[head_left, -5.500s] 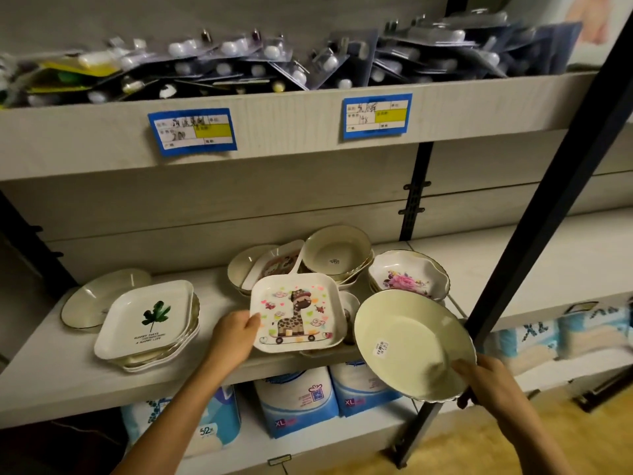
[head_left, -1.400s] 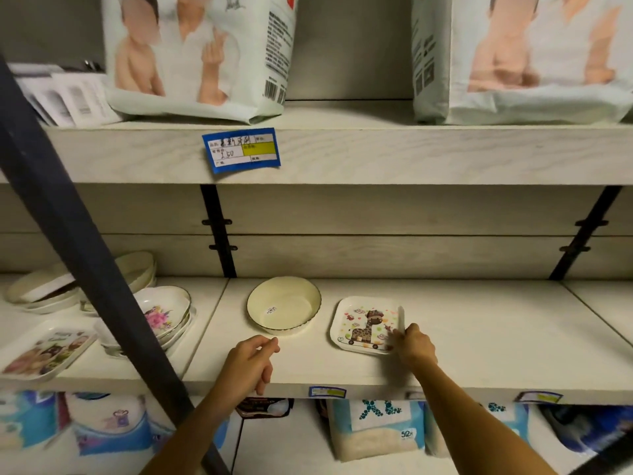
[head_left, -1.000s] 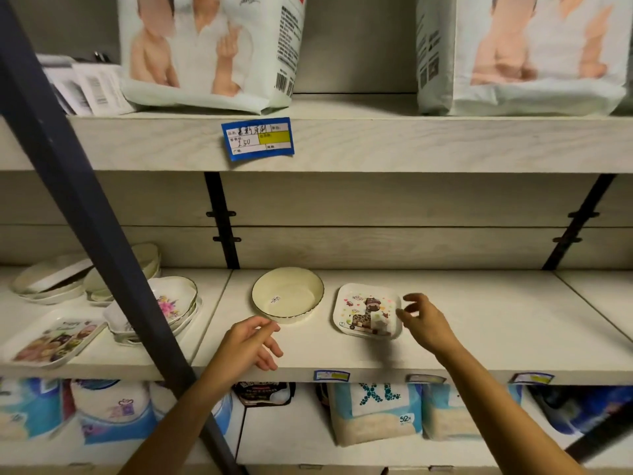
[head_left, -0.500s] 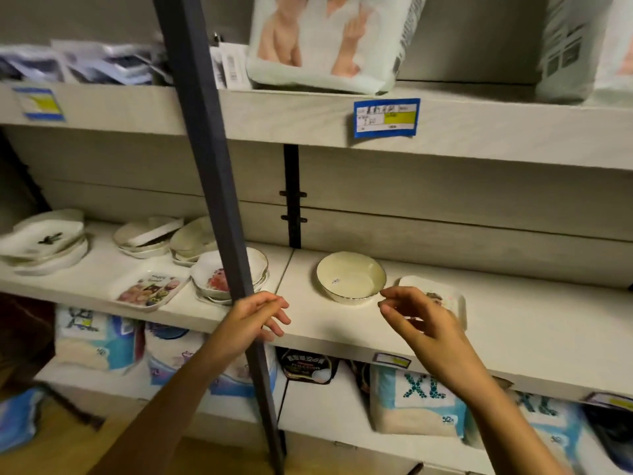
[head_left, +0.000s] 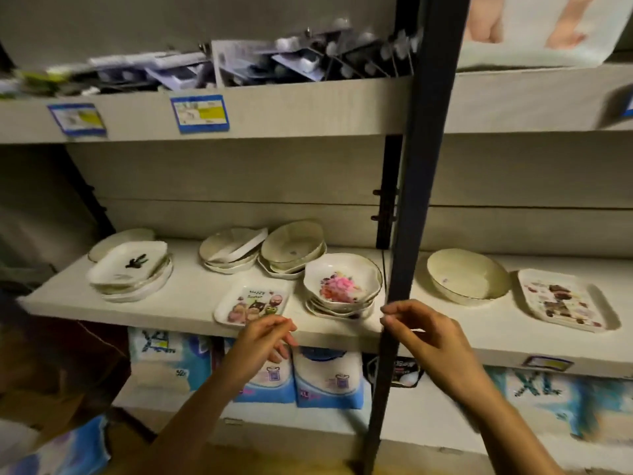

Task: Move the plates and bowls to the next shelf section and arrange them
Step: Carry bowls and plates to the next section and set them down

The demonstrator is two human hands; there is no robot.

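Fingers loosely curled, holding nothing; floral bowl tops its stack.

Reference: dark upright post. Right of it, two dishes are sitting: one cream round bowl, one giraffe plate. Left of it, four stacks are standing: leaf-plate stack, white-tray stack, cream bowl stack, floral bowl stack; pieces per stack are not resolving. Two singles are lying there too: one cartoon plate, one round plate. Two hands are showing: left hand left of it, right hand right of it.
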